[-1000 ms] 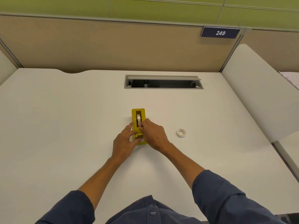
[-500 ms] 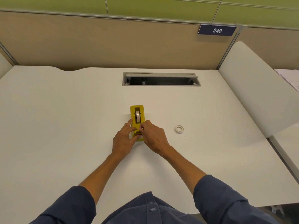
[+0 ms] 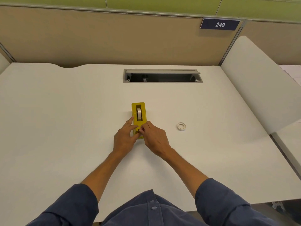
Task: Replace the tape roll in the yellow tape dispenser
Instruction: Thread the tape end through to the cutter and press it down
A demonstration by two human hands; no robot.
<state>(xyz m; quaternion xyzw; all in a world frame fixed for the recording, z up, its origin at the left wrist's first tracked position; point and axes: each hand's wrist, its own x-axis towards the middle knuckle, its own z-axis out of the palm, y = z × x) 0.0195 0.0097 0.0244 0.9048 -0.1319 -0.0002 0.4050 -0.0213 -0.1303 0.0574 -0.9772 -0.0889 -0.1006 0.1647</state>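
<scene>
A yellow tape dispenser (image 3: 138,106) lies lengthwise on the white desk (image 3: 65,111), with a pale tape roll (image 3: 139,114) seated upright in its slot. My left hand (image 3: 124,137) holds the dispenser's near left side, index finger along its edge. My right hand (image 3: 154,138) pinches at the dispenser's near end, by the cutter, thumb and fingertips together; what lies between them is too small to see. A second small white tape roll (image 3: 181,126) lies flat on the desk, to the right of the dispenser and apart from both hands.
A grey cable hatch (image 3: 162,76) stands open in the desk behind the dispenser. A tan partition (image 3: 97,38) with a "249" sign (image 3: 219,24) closes the back. A white curved divider (image 3: 260,88) borders the right side. The desk's front edge runs near my body.
My right fingertips slid from beside the roll toward the dispenser's near end. My left hand keeps its hold. The camera shifted slightly.
</scene>
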